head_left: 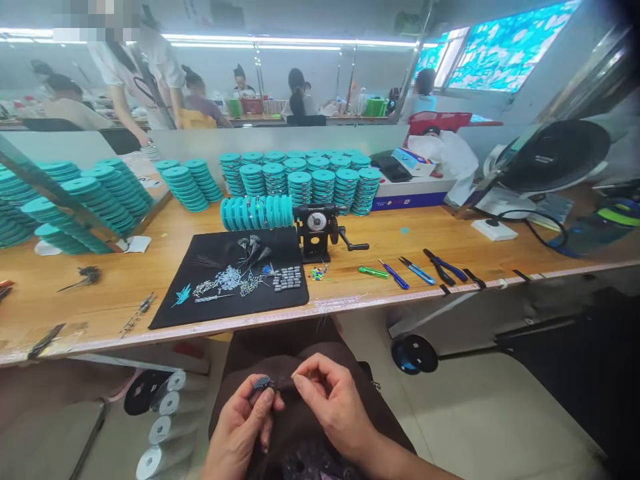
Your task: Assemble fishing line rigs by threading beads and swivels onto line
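Note:
Over my lap, below the table edge, my left hand (245,417) pinches a small dark blue, bumpy piece (263,383) between thumb and forefinger. I cannot tell its exact kind. To its right and apart from it, my right hand (330,400) is closed in a pinch; whatever its fingertips hold is too fine to make out. On the table ahead, a black mat (175,293) carries heaps of small metal parts (229,279), grey cylinders (287,279), turquoise slips (183,295) and dark wire-like bundles (254,250).
Behind the mat stands a hand-cranked winder (316,230) loaded with turquoise spools (255,213). More spools (300,187) are stacked behind. Pliers (445,267), blue snips (417,271) and a blue-handled tool (395,275) lie at right. A fan (555,157) stands far right. Other people sit beyond the partition.

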`<state>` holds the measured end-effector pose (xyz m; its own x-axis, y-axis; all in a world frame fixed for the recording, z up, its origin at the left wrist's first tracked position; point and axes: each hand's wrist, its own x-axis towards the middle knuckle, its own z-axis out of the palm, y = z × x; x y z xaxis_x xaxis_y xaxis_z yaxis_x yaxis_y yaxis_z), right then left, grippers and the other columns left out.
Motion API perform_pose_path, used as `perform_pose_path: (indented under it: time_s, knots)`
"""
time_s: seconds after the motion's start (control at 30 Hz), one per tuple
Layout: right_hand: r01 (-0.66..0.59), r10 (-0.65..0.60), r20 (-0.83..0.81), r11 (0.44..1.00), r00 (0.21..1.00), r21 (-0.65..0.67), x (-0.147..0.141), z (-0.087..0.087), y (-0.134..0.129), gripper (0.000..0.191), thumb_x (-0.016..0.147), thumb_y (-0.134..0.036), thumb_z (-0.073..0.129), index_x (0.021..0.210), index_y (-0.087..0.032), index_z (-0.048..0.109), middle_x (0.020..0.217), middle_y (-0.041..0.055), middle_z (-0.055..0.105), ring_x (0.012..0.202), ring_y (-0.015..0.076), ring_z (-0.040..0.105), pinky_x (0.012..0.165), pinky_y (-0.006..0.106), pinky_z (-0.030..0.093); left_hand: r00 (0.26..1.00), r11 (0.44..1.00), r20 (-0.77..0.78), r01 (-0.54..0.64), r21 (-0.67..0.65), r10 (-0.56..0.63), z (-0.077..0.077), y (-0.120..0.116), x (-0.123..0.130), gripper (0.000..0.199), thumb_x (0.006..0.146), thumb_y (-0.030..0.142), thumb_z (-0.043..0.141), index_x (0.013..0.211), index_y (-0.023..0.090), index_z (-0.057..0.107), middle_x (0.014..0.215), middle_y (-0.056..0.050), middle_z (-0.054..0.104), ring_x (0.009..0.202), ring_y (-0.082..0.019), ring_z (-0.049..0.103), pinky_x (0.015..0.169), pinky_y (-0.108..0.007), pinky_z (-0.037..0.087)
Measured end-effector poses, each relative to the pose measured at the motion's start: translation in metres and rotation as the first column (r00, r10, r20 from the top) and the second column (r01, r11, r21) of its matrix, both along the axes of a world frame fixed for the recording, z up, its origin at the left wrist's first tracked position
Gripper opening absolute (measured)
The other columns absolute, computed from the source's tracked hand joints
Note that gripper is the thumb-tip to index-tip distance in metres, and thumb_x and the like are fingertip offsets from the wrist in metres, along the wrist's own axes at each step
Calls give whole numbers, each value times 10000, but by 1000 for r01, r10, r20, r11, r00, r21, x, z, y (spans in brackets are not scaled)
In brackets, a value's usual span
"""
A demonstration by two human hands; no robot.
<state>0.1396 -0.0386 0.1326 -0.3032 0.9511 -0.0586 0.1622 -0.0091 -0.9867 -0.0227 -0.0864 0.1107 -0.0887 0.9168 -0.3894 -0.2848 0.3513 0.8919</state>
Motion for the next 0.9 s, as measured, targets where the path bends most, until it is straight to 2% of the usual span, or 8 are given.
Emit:
perform_pose_path:
  time_s: [0.1,0.17,0.3,0.37,0.47,0.57,0.73,0.9]
  knots:
    - [-16,12,87,999,996,49,-3,1,-1,217,907,-358,576,807,-182,656,626,-35,485,555,110,394,587,234,361,1000,1000,-5,-15,4,15,3,-1,-1,319,807,465,687,776,172,564,627,60,553,415,-20,345,395,-136,290]
    - [-13,3,128,997,992,78,-3,4,1,214,909,-356,577,815,-188,670,635,-26,514,577,120,424,606,238,375,999,999,-39,-34,20,35,5,-2,0,315,800,476,686,827,191,556,619,67,544,423,-34,355,396,-143,286]
    - [-19,2,168,995,986,102,-3,9,9,208,906,-351,588,819,-189,686,649,-13,545,616,138,443,581,237,362,977,995,-192,-77,63,88,11,-2,3,351,797,483,676,983,204,576,617,39,615,499,-89,467,475,-167,392]
    - [-31,9,176,992,984,123,-4,11,11,187,903,-329,595,818,-189,686,654,-14,551,605,135,430,570,238,352,963,994,-253,-75,78,93,13,-1,3,303,787,467,685,901,196,612,627,22,629,523,-110,498,501,-187,422]
    - [-71,44,159,983,986,168,-8,13,9,156,903,-273,591,803,-183,670,683,-14,562,603,128,454,578,238,362,942,994,-324,-52,101,82,14,0,2,268,781,457,681,754,196,624,616,23,607,507,-121,486,479,-201,400]
    - [-115,87,151,975,985,191,-10,13,7,133,901,-231,579,809,-181,661,693,-19,546,615,124,487,586,232,371,922,987,-382,-8,160,70,13,1,1,245,788,430,676,715,200,633,618,24,591,582,-146,513,544,-209,404]
    - [-120,90,200,983,976,141,-9,6,5,109,892,-218,576,807,-188,638,619,-54,455,553,110,401,530,232,312,877,984,-475,13,179,75,10,1,3,250,833,446,611,757,209,639,645,25,568,616,-164,498,588,-227,405]
    - [-180,162,234,982,959,57,-6,2,0,122,873,-209,586,752,-193,592,561,-80,370,529,100,363,526,228,283,823,980,-566,75,182,42,12,4,1,247,867,433,563,782,211,632,701,6,621,688,-190,574,656,-239,439]
